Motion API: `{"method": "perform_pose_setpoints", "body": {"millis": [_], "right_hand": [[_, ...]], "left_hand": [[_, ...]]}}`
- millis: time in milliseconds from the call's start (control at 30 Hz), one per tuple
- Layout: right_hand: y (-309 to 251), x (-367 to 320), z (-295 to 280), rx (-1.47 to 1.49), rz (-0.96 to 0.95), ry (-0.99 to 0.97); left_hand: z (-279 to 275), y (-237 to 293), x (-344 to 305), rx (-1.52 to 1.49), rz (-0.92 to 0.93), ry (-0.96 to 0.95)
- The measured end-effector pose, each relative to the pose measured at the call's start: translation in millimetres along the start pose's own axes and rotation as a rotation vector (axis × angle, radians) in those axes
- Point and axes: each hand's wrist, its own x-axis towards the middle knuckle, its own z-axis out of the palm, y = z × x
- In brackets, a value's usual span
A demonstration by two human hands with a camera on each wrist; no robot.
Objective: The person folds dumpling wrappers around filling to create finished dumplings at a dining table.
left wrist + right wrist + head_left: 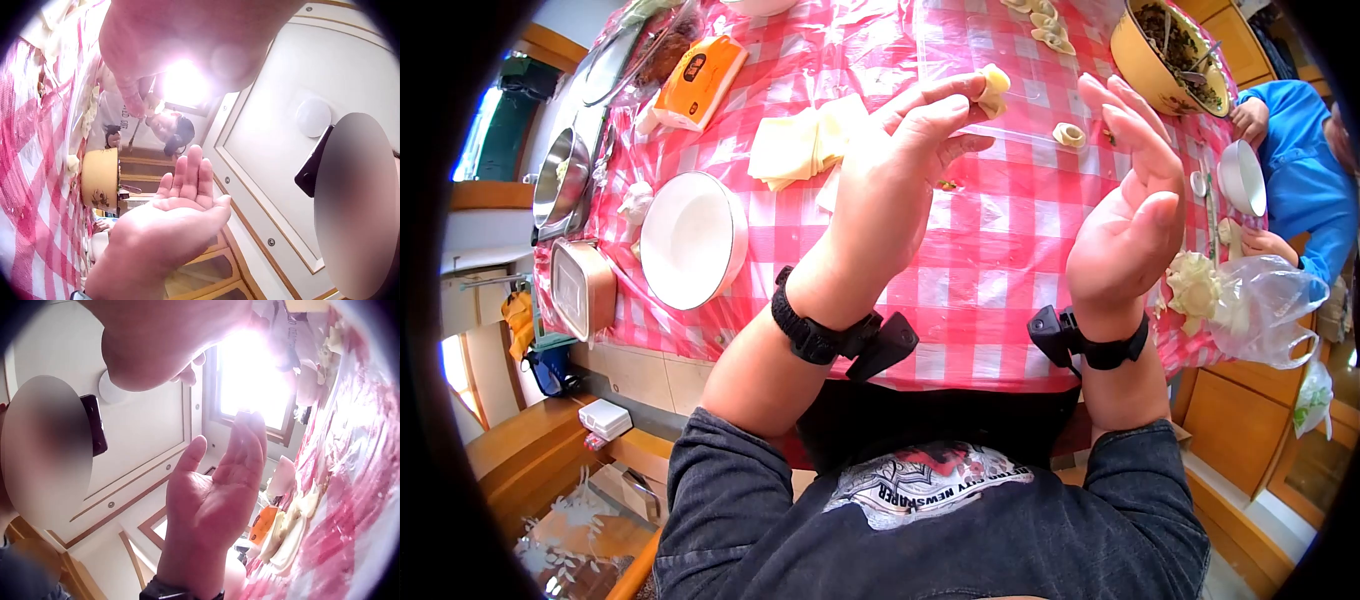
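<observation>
My left hand (890, 190) is raised over the table with its fingers extended. In the head view its fingertips overlap a small folded wonton (996, 80). Seen from the right wrist, the left palm (215, 494) faces across, thumb apart, and nothing shows in it. Opposite, my right hand (1130, 200) is held up, palm turned inward. The left wrist view shows that right hand (175, 219) with straight fingers and a bare palm. Another wonton (1069, 135) lies between the hands on the checked cloth. A stack of square wrappers (795, 145) is beside my left hand.
A yellow pot (1140, 55) of dark filling stands back right, near more wontons (1052, 32). Beside a white bowl (1242, 178) is a person in blue (1305, 180). At left are a white basin (690, 240), an orange packet (700, 82) and a metal bowl (560, 178).
</observation>
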Motion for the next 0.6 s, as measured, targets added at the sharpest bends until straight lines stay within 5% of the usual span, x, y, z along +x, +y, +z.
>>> {"method": "perform_pose_setpoints", "body": {"millis": [600], "right_hand": [[10.1,13.8,-16.0,0.175,0.320,0.378]], "left_hand": [[-18.3,-10.3,28.0,0.166,-0.109,-0.029]]}}
